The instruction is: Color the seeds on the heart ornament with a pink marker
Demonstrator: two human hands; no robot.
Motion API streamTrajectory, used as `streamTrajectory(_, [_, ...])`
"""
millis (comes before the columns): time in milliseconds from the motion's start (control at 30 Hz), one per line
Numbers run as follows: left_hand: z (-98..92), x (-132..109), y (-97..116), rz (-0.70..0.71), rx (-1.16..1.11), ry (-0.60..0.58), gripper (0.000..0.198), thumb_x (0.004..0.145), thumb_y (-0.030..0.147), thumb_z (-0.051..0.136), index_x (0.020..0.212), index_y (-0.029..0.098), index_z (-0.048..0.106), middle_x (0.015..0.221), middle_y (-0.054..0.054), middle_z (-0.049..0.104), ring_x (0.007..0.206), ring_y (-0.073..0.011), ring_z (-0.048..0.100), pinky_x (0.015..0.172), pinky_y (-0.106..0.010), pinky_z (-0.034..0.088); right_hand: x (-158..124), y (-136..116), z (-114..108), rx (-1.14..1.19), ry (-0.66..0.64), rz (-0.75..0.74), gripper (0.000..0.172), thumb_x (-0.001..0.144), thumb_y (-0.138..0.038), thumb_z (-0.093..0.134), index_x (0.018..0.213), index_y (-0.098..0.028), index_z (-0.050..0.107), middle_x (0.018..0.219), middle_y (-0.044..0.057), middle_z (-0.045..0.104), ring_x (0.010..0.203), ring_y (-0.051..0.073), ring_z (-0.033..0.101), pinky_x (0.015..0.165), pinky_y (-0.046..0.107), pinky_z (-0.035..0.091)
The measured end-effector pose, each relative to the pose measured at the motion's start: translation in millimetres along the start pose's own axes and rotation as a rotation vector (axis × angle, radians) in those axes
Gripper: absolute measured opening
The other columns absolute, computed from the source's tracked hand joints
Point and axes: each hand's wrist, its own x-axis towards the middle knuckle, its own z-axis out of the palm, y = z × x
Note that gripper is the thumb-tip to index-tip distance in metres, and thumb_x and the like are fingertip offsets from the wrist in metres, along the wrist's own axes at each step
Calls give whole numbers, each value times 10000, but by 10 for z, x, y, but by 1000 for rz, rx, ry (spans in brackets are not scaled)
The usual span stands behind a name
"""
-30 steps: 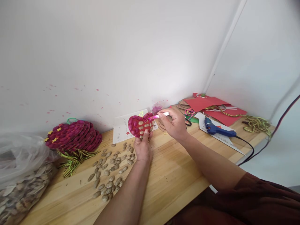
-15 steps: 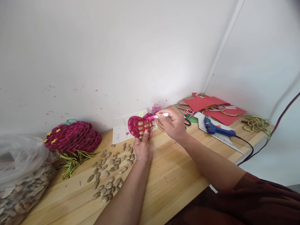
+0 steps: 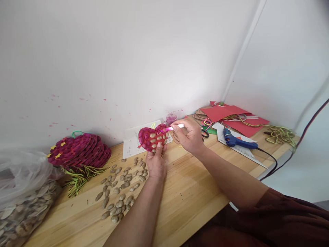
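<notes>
My left hand (image 3: 156,161) grips a red heart (image 3: 146,137) by its lower end, thumb on the front face. Peanut shells cover the heart; those along the left and top are magenta, while the middle and right ones are still tan. In my right hand (image 3: 190,135) is a white paintbrush (image 3: 177,127) with a magenta tip, pinched between thumb and fingers. Its tip touches the upper right of the heart. Loose peanut shells (image 3: 125,185) lie scattered on the wooden table (image 3: 185,206), left of my left forearm. A sheet of white paper (image 3: 130,140) lies behind the heart.
Stacked magenta hearts (image 3: 84,151) with yellow stars and green tassels stand at left, by a clear plastic bag (image 3: 28,212) of shells. At right are a blue glue gun (image 3: 238,141) with a trailing cord, red paper (image 3: 221,112) and green cord (image 3: 280,135). A wall (image 3: 123,61) borders the back.
The heart has shifted and turned slightly to the left in my left hand. My right hand keeps the brush at the heart's upper right, with little movement.
</notes>
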Motion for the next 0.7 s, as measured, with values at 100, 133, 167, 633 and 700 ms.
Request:
streamTrajectory(100, [-6, 1, -1, -1, -12, -9, 471, 616, 411, 1028, 958, 198, 785, 982, -48, 803, 970, -198, 759, 938, -351, 605, 2, 10, 1, -1, 18, -11, 200, 1025, -373, 669, 919, -244, 779, 888, 49, 830, 851, 223, 730, 838, 392, 570])
streamTrajectory(133, [-9, 3, -3, -4, -14, -8, 475, 613, 408, 1030, 959, 194, 784, 977, -48, 800, 964, -196, 757, 942, -353, 603, 1, 13, 2, 7, 21, -17, 198, 1028, -369, 666, 926, -243, 780, 894, 50, 831, 855, 222, 731, 839, 391, 569])
streamTrajectory(167, [-12, 5, -5, -10, -15, -8, 475, 614, 406, 1029, 959, 191, 783, 976, -49, 798, 963, -196, 756, 949, -358, 600, 0, 15, 5, 15, 18, -19, 203, 1031, -374, 662, 933, -243, 781, 901, 50, 833, 860, 222, 732, 842, 393, 567])
streamTrajectory(633, [33, -29, 64, -52, -26, -11, 450, 572, 404, 1048, 849, 178, 775, 882, -33, 797, 828, -157, 748, 875, -314, 610, -36, 38, 40, -26, -4, -40, 237, 1048, -397, 647, 946, -241, 793, 905, 46, 833, 870, 224, 730, 854, 388, 537])
streamTrajectory(700, [49, -37, 84, -59, -35, 7, 448, 557, 390, 1053, 822, 174, 764, 854, -29, 792, 776, -143, 732, 863, -314, 616, -47, 43, 47, -43, -18, -54, 213, 1040, -373, 660, 940, -236, 789, 891, 43, 829, 863, 225, 729, 850, 384, 528])
